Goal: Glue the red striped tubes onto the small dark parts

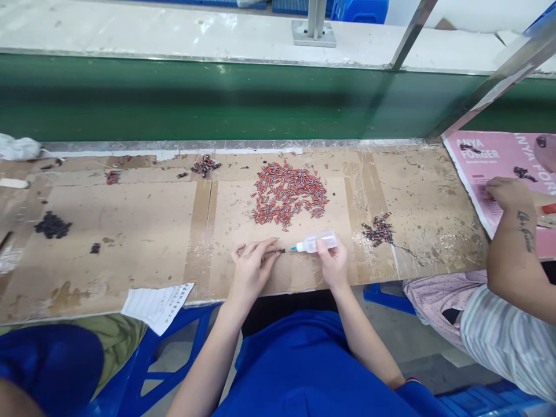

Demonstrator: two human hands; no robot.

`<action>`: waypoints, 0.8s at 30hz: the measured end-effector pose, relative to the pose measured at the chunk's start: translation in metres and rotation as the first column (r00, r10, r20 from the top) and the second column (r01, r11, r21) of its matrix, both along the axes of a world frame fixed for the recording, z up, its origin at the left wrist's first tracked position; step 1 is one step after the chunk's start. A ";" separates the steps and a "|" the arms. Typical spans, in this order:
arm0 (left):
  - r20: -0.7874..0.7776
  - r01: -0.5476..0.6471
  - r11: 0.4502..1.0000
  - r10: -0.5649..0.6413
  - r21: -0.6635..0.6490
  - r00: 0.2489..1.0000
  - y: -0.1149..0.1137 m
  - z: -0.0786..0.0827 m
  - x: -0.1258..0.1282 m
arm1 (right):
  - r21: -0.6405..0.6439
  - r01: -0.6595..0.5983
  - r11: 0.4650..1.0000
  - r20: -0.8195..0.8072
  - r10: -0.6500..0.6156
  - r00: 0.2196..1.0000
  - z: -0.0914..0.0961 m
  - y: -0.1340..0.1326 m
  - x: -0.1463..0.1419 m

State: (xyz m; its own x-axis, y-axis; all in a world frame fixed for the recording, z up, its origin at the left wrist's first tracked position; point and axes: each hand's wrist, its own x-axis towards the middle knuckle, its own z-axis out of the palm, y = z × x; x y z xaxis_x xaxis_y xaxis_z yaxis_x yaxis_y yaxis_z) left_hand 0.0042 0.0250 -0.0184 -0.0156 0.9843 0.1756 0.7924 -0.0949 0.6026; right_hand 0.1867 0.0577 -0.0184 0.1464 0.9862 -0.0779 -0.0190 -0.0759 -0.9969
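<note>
In the head view my left hand (255,263) pinches a small black part (282,251) near the front edge of the table, its fingers closed together. More of what lies under those fingers is hidden. My right hand (333,260) is wrapped round a clear squeeze bottle (319,241) lying nearly level. The bottle's thin blue-green needle tip points left, close to the black part; whether they touch I cannot tell. Just beyond both hands spreads a large pile of small red and black parts (289,194). A smaller pile of dark and red pieces (379,230) sits right of the bottle.
Brown cardboard (143,231) covers the table. On the left are black pieces (52,225) and a paper sheet (158,304) overhanging the front edge. A co-worker's arm (516,231) rests over pink printed paper (473,174) at right. A green belt (195,98) runs behind.
</note>
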 end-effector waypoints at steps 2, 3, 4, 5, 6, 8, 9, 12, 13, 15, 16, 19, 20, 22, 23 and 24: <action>-0.008 0.002 1.000 -0.002 0.027 1.000 -0.001 -0.002 0.000 | -0.013 -0.023 1.000 0.039 0.024 0.999 0.001 -0.001 -0.002; -0.013 0.003 0.999 -0.003 0.043 1.000 -0.001 -0.003 0.000 | -0.024 -0.035 0.999 0.056 0.036 0.998 0.001 -0.001 -0.002; -0.019 0.002 0.998 -0.001 0.056 1.000 -0.001 -0.004 0.000 | -0.034 -0.047 0.998 0.069 0.050 0.996 0.001 -0.001 -0.002; -0.025 -0.001 0.998 0.002 0.067 1.000 -0.001 -0.005 0.000 | -0.041 -0.060 0.997 0.080 0.063 0.995 0.000 -0.001 -0.002; -0.030 -0.003 0.997 0.005 0.076 1.000 -0.001 -0.005 0.000 | -0.045 -0.071 0.996 0.089 0.075 0.993 0.000 -0.001 -0.002; -0.042 -0.005 0.996 0.009 0.095 0.999 -0.001 -0.006 0.000 | -0.046 -0.086 0.995 0.103 0.090 0.991 -0.001 -0.001 -0.002; -0.046 -0.004 0.995 0.008 0.102 0.999 -0.002 -0.006 0.000 | -0.045 -0.089 0.995 0.108 0.094 0.990 -0.001 -0.001 -0.002; -0.049 0.006 0.994 0.000 0.111 0.999 -0.002 -0.006 0.000 | -0.044 -0.102 0.994 0.122 0.107 0.987 -0.001 -0.001 -0.001; -0.047 0.006 0.994 -0.001 0.107 0.999 -0.002 -0.006 0.000 | -0.044 -0.109 0.993 0.130 0.114 0.985 -0.002 -0.001 -0.001; -0.044 0.006 0.996 -0.002 0.092 0.999 -0.001 -0.005 0.000 | -0.044 -0.117 0.992 0.147 0.122 0.982 -0.002 -0.001 -0.001; -0.043 0.005 0.996 -0.001 0.084 0.999 -0.001 -0.005 0.000 | -0.044 -0.120 0.992 0.154 0.125 0.980 -0.002 -0.001 -0.001; -0.039 0.004 0.998 -0.002 0.067 0.999 -0.001 -0.005 -0.001 | -0.046 -0.120 0.992 0.164 0.126 0.978 -0.002 -0.002 -0.001; -0.037 0.004 0.998 -0.001 0.065 0.999 -0.001 -0.005 -0.001 | -0.047 -0.119 0.992 0.166 0.125 0.978 -0.002 -0.002 -0.001; -0.033 0.005 0.998 -0.003 0.061 0.999 0.000 -0.005 -0.001 | -0.045 -0.110 0.993 0.168 0.116 0.979 -0.001 -0.002 -0.001; -0.030 0.007 0.998 -0.005 0.060 1.000 0.000 -0.005 -0.002 | -0.043 -0.104 0.994 0.166 0.110 0.980 -0.001 -0.002 -0.002; -0.028 0.008 0.998 -0.007 0.061 1.000 0.000 -0.004 -0.002 | -0.040 -0.100 0.994 0.162 0.105 0.981 0.000 -0.002 -0.002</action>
State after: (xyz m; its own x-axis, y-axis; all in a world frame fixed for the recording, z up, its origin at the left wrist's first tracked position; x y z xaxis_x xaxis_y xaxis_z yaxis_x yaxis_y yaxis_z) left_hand 0.0023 0.0248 -0.0229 -0.0027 0.9718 0.2359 0.8080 -0.1369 0.5731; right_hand 0.1848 0.0555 -0.0189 0.0582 0.9940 -0.0930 0.1534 -0.1009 -0.9830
